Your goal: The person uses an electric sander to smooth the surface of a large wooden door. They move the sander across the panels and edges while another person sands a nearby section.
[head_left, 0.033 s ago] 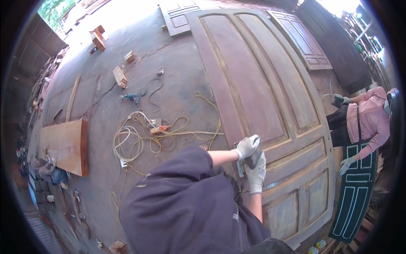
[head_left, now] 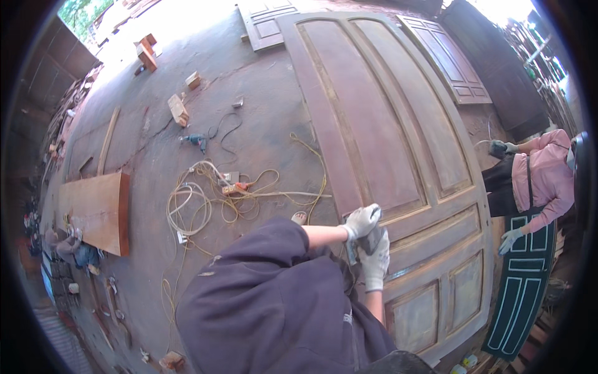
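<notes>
A large reddish-brown panelled wooden door (head_left: 380, 124) lies flat on the floor. Both my hands wear pale work gloves and meet at the door's left stile, beside a cross rail. My left hand (head_left: 362, 221) grips the top of a small dark hand tool (head_left: 364, 244), whose kind I cannot make out. My right hand (head_left: 377, 265) clasps the same tool from below and presses it onto the wood. My purple sleeve hides the near part of the door's edge.
A person in a pink top (head_left: 545, 177) stands at the door's right edge, holding a tool (head_left: 498, 148). A dark green door (head_left: 520, 293) lies at the lower right. Tangled cables (head_left: 205, 199), a drill (head_left: 196, 141), wood blocks (head_left: 177, 109) and a plank (head_left: 99, 212) lie on the floor to the left.
</notes>
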Motion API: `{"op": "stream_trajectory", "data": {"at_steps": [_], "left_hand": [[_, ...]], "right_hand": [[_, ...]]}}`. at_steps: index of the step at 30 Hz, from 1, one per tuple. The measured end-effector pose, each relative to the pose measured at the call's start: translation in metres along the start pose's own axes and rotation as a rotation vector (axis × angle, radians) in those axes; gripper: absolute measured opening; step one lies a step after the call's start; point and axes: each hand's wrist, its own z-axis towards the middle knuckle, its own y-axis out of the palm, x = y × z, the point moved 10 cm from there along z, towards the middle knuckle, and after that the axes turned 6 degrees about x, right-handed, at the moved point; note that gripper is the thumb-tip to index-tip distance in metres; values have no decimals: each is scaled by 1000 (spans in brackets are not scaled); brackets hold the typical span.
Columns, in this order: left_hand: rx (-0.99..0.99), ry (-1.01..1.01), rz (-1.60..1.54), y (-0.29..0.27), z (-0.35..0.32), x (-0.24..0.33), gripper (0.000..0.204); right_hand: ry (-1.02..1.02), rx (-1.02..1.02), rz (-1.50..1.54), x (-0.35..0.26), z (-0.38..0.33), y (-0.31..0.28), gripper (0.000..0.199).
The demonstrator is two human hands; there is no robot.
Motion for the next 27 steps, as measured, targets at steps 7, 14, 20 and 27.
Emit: {"op": "stream_trajectory", "data": {"at_steps": [7,14,20,27], "left_hand": [[-241,27,46,30,-60,9,32],[-12,-66,-1,-21,11,-20,33],[260,-110,181,-119,104,-15,35],[314,-75,33,-92,75,-14,36]], "right_hand": [[299,-78,-14,44,-77,2,90],[136,-153,-63,3,-18,40,75],[51,-199,-117,-51,93,79,67],[62,-45,-18,-44,57,54,61]]}}
